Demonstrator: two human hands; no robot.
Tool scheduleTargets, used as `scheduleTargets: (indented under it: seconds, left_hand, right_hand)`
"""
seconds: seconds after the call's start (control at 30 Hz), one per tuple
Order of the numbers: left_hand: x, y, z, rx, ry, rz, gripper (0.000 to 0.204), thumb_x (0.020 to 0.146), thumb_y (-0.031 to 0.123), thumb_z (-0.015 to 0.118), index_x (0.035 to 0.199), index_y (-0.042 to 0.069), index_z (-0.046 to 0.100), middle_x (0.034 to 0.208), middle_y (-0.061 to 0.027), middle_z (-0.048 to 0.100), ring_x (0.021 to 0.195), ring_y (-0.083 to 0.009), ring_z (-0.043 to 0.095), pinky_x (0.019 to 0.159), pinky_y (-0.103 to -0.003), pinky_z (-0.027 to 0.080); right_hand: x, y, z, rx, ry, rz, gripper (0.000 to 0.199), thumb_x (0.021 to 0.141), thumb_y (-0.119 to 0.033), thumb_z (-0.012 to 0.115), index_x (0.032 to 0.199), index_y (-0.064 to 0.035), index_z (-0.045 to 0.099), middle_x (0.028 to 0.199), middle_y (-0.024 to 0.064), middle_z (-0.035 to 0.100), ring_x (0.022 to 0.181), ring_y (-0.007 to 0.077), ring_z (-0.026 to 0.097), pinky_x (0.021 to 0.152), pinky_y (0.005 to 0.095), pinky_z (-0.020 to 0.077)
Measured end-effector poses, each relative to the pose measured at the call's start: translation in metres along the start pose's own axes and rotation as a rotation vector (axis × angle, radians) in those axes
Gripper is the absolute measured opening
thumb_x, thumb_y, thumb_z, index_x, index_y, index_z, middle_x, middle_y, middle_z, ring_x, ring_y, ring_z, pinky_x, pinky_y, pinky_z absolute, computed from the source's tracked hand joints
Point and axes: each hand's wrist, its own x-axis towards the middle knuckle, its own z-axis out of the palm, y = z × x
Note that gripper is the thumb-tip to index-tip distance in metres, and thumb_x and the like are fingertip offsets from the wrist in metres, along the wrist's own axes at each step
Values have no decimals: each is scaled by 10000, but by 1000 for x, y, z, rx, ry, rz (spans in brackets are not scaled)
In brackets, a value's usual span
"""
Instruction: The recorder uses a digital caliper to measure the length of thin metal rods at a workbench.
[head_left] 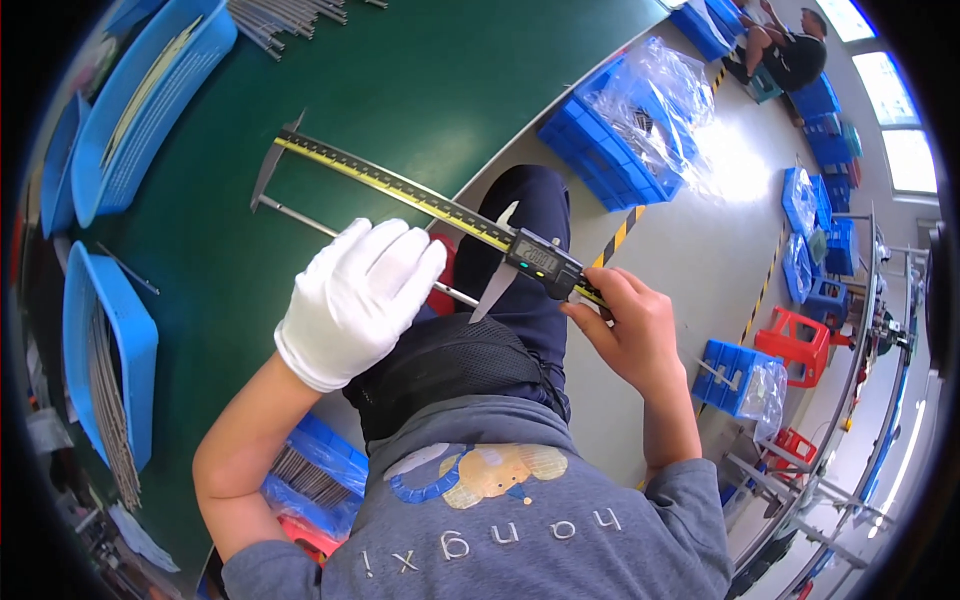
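Note:
My left hand [360, 290], in a white glove, is closed around the middle of a thin metal rod [297, 216]. The glove hides the rod's middle part. A long digital caliper [395, 185] with a yellow-edged scale stretches across the rod's far side. My bare right hand [632, 325] grips the caliper's near right end, beside its display unit [538, 260]. The rod lies between the jaws: one end is at the far left jaw [266, 176], the other close to the sliding jaw [494, 290]. Whether both jaws touch the rod is too fine to tell.
A green table [400, 70] is at left, bearing blue bins [140, 350] of thin rods and a rod bundle [275, 22] at its far side. Blue crates [600, 150] with plastic bags stand on the floor at right. Red stools [795, 340] and a seated person [795, 55] are farther off.

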Motion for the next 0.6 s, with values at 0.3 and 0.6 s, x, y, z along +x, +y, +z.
scheduleTargets:
  seconds: [0.3, 0.6]
  left_hand:
    - [4, 1, -5, 1, -18, -12, 316, 628, 57, 634, 942, 21, 647, 931, -99, 620, 868, -269, 623, 750, -373, 529]
    - [3, -1, -5, -33, -33, -30, 306, 624, 51, 639, 928, 20, 645, 947, -102, 626, 882, -278, 626, 755, -374, 529]
  right_hand:
    - [-1, -6, -2, -2, -11, -1, 434, 712, -331, 755, 1019, -67, 598, 748, 60, 578, 602, 225, 612, 524, 326, 472]
    - [3, -6, -4, 21, -6, -14, 381, 736, -294, 735, 1000, -58, 592, 727, 65, 559, 582, 236, 600, 509, 332, 460]
